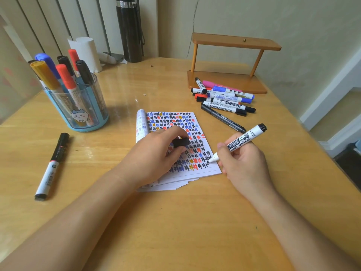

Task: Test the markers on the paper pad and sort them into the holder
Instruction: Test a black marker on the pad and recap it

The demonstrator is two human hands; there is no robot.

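White plastic barrel, black lettering: the whiteboard marker (242, 142) sits in the right hand (244, 163), thumb and fingers curled round its middle. Its tip is down on the lower right corner of the paper pad (212, 170) at frame centre. It looks light, stiff and a bit slick, so the labelled barrel, clear of the wet tip, reads as the safe hold. The left hand (156, 155) pins the pad and pinches the black cap (181, 142) in its curled fingers; small and round, that cap would likely roll if dropped. The pad is thin and floppy, pages fanned at its lower edge, so it probably slides without that press. The holder (64, 106) stands upper left, crowded with markers, and room to slot one in looks tight. Open table (175, 222) lies between, with one lone marker (52, 165) at left and the loose pile (224, 98) upper right, near the table's right edge.
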